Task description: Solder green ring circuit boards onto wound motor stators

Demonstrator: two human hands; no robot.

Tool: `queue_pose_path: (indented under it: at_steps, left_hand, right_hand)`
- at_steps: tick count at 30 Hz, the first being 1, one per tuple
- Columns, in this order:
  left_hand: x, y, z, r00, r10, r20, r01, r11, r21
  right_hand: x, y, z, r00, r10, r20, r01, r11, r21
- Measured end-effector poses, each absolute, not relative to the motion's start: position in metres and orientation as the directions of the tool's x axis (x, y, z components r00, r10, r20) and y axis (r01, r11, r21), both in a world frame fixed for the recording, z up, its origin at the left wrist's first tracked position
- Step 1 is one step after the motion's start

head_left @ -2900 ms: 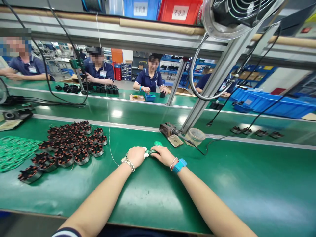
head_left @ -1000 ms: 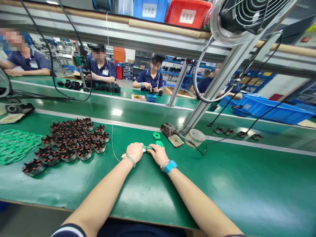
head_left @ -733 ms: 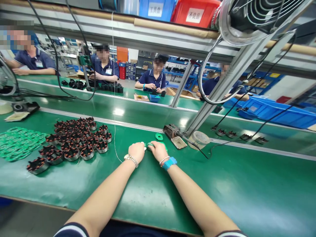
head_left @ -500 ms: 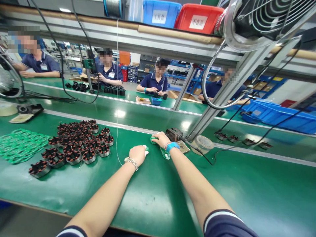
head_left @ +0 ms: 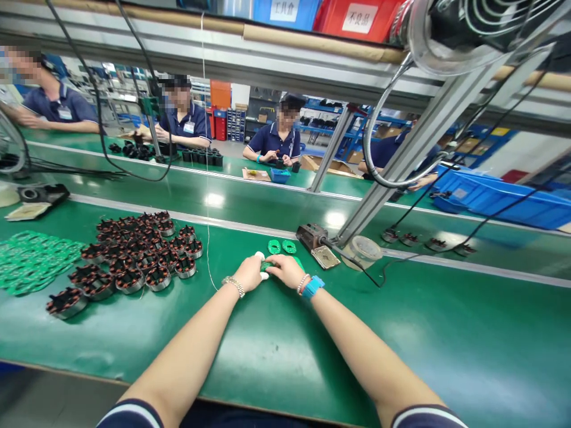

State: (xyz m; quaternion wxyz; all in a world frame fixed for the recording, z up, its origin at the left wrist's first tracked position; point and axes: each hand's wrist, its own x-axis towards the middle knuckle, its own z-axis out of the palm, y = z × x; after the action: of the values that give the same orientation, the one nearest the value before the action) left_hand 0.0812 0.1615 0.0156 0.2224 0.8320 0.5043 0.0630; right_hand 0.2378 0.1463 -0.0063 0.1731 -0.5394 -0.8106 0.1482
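Note:
My left hand (head_left: 248, 274), with white covers on its fingertips, is closed on small green circuit boards (head_left: 266, 266) held edge-on. From the other side my right hand (head_left: 288, 273), wearing a blue wristband, pinches at the same boards, and its fingers nearly meet the left ones. How many boards are in the grip I cannot tell. Just beyond the hands two ring-shaped green boards, a left one (head_left: 273, 246) and a right one (head_left: 289, 246), lie flat on the green bench. Behind my right hand another bit of green board (head_left: 298, 261) shows, mostly hidden.
Motor stators (head_left: 134, 255) with copper windings cluster on the left, beside a spread of green boards (head_left: 38, 261). A metal block with a cable (head_left: 312, 236) and a round clear tub (head_left: 362, 252) stand right of the hands. A thin white wire (head_left: 207, 208) hangs down. Co-workers sit across.
My right hand has moved left and nearer, from the loose boards to the ones in my left hand. Two ring-shaped boards are now uncovered. The view has shifted slightly.

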Motion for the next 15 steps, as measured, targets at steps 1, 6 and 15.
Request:
queue_pose_path:
  at_steps: [1,6,15]
  left_hand:
    - [0.078,0.162,0.017,0.5,0.858,-0.116,0.8,-0.406,0.442]
    - [0.067,0.163,0.026,0.541,0.834,-0.112,0.783,-0.45,0.428]
    - [0.085,0.153,0.025,0.416,0.906,-0.083,0.862,-0.363,0.355]
  right_hand:
    - [0.238,0.142,-0.007,-0.339,0.932,0.125,0.828,0.359,-0.431]
    - [0.241,0.13,-0.008,-0.265,0.954,0.141,0.844,0.3,-0.445]
    - [0.219,0.116,-0.018,-0.088,0.977,0.195,0.884,0.167,-0.436]
